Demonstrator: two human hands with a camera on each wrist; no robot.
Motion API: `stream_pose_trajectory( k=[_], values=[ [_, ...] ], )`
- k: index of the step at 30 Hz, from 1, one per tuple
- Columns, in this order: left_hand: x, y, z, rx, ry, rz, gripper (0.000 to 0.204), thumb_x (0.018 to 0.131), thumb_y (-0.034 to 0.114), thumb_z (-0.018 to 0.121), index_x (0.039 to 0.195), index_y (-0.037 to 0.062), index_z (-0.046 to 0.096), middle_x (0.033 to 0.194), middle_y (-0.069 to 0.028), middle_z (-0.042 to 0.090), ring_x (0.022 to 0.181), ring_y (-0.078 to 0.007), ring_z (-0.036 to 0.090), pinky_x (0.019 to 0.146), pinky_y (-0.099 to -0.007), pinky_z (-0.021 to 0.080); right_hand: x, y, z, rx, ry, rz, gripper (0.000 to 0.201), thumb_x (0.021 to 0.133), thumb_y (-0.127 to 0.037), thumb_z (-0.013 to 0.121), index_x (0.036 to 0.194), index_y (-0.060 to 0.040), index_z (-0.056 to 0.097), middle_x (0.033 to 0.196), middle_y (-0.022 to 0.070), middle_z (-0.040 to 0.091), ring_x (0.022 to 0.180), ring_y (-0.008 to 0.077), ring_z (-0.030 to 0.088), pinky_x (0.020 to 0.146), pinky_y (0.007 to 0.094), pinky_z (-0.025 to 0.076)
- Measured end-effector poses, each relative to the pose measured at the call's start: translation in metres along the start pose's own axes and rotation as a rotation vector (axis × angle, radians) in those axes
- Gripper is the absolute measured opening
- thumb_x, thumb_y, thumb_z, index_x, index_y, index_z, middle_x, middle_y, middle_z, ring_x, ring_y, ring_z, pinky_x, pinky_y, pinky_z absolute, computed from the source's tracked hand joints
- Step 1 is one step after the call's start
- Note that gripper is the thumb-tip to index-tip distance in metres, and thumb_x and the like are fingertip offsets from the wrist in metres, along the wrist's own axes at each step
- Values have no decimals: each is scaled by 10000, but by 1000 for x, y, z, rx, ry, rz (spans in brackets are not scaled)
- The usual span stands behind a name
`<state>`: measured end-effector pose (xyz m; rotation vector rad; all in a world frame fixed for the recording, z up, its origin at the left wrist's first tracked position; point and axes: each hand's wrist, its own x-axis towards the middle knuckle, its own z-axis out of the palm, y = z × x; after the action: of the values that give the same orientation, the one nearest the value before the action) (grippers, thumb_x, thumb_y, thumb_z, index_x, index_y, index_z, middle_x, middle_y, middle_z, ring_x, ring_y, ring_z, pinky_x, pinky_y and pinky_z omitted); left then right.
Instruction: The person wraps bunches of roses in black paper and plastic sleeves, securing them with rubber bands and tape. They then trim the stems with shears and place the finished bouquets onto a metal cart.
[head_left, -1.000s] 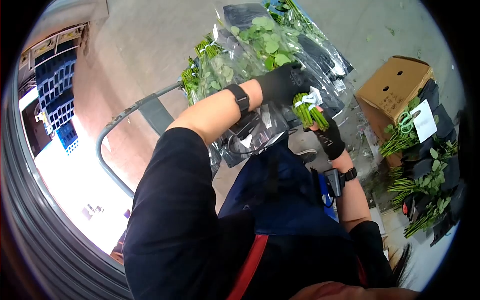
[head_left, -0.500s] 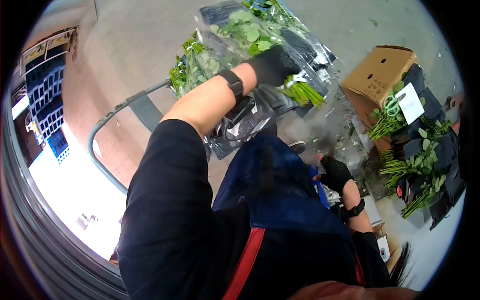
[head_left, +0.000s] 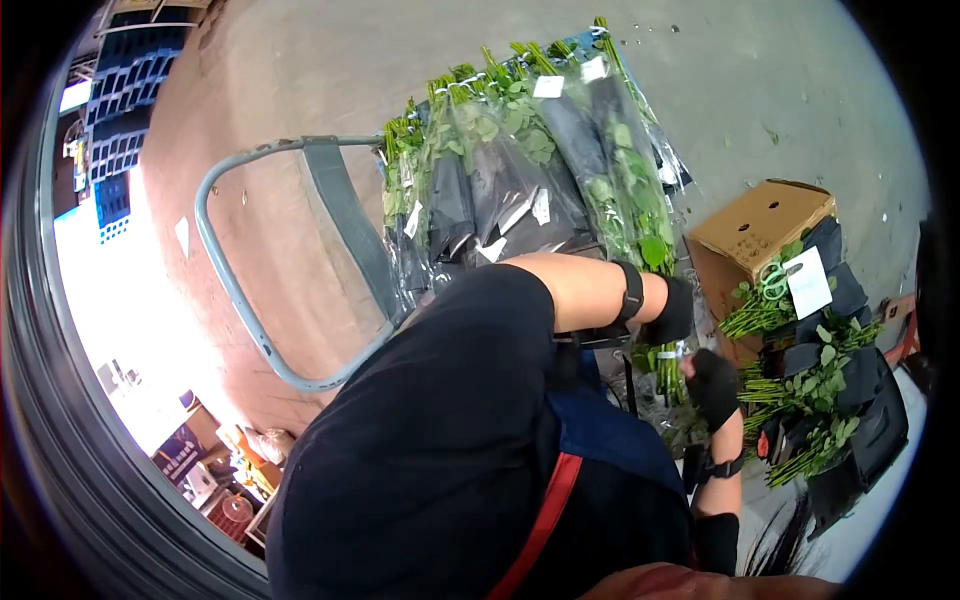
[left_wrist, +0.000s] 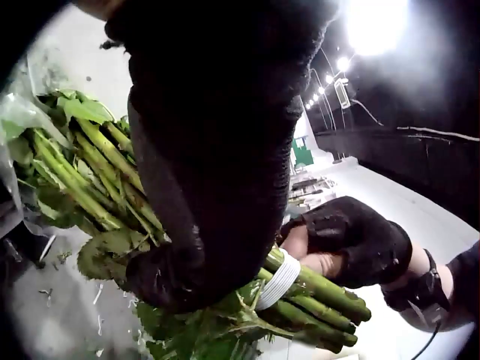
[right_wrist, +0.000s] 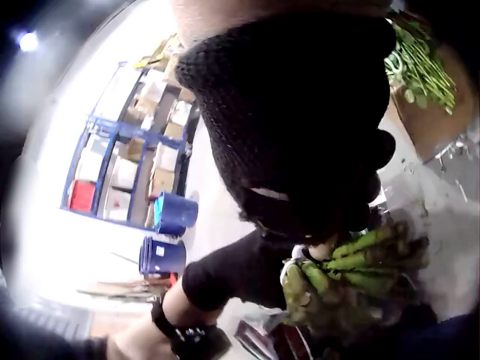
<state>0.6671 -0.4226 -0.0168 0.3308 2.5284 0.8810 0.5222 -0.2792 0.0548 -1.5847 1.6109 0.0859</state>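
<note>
My left hand (head_left: 668, 310), in a black fingerless glove, grips a bunch of green stems (head_left: 668, 375) at the right of the cart. Its fingers curl round the leafy part in the left wrist view. A white elastic band (left_wrist: 279, 279) circles the stems just past this hand, near the cut ends. My gloved right hand (head_left: 712, 388) is at the stem ends, its bare thumb and finger curled in a pinch at the band. In the right wrist view the cut stems (right_wrist: 367, 262) show below that hand, whose palm side is partly hidden.
Several sleeved bunches (head_left: 500, 130) lie on a cart with a grey handle (head_left: 265, 345). At the right stand a cardboard box (head_left: 765, 225) and more bunches (head_left: 810, 370) with green scissors (head_left: 773, 281) and a white card (head_left: 808, 283). A blue shelf (right_wrist: 124, 135) stands farther off.
My left hand has moved right and nearer my body, the stems now pointing down. My right hand left the stems, dropped beside my hip, and is back at the stem ends.
</note>
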Motion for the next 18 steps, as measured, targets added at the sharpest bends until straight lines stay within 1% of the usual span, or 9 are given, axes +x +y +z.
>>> stream_pose_trajectory(
  k=[2, 4, 6, 8, 11, 12, 14, 16, 18],
  values=[
    [4, 9, 12, 116, -41, -6, 244, 610, 343, 719, 788, 177, 710, 845, -60, 695, 804, -268, 656, 732, -413, 463, -27, -28, 4, -205, 46, -82, 173, 773, -159, 648, 682, -44, 556, 660, 157, 562, 666, 366, 574, 601, 426, 445],
    [15, 12, 20, 160, -23, -9, 233, 610, 331, 715, 797, 192, 709, 842, -45, 694, 810, -263, 656, 733, -418, 462, -64, -37, -7, -200, 26, -203, 121, 785, -175, 621, 728, -70, 604, 690, 140, 559, 643, 353, 564, 562, 454, 415],
    [27, 3, 20, 121, 60, -4, 220, 610, 319, 707, 802, 211, 706, 824, -26, 690, 808, -255, 656, 734, -422, 459, -108, -42, -15, -293, -31, -162, 98, 776, -150, 612, 715, -74, 611, 717, 134, 569, 649, 342, 563, 558, 457, 404],
    [8, 0, -10, 201, -21, -184, 293, 629, 292, 667, 920, 258, 682, 926, -9, 680, 853, -232, 648, 735, -437, 451, -163, -57, -20, -348, -373, -28, 185, 764, -162, 628, 914, -55, 639, 791, 176, 599, 708, 367, 584, 628, 461, 439],
    [1, -12, -36, 137, 390, -273, 284, 729, 292, 563, 992, 252, 662, 908, -15, 671, 863, -243, 644, 770, -452, 432, -235, -17, 34, -256, -324, 105, 345, 765, -206, 644, 1061, -56, 551, 897, 206, 586, 815, 389, 568, 718, 458, 436],
    [-11, 14, -73, 221, 297, -346, 279, 725, 284, 561, 982, 243, 660, 912, -20, 674, 857, -240, 644, 779, -465, 420, -255, 6, 62, -208, -244, 158, 403, 765, -221, 649, 1111, -57, 521, 932, 216, 582, 851, 396, 563, 748, 457, 435],
    [-25, 55, -124, 263, 482, -339, 217, 680, 264, 567, 857, 197, 673, 826, -48, 673, 799, -243, 651, 753, -447, 428, -291, 52, 124, -110, -67, 259, 521, 766, -250, 659, 1209, -58, 463, 1003, 235, 573, 923, 410, 552, 807, 455, 432],
    [-32, 93, -173, 285, 748, -253, 234, 647, 322, 609, 796, 156, 680, 762, -84, 668, 732, -288, 654, 656, -426, 490, -312, 86, 174, -32, 107, 303, 641, 766, -280, 669, 1307, -59, 404, 1074, 255, 565, 994, 424, 541, 867, 453, 430],
    [-39, 129, -217, 283, 1063, -183, 316, 675, 371, 647, 868, 124, 691, 806, -132, 671, 729, -333, 645, 684, -412, 520, -302, 77, 179, 3, 218, 297, 652, 775, -280, 668, 1328, -54, 407, 1127, 260, 552, 1035, 426, 534, 886, 446, 435]
  ],
)
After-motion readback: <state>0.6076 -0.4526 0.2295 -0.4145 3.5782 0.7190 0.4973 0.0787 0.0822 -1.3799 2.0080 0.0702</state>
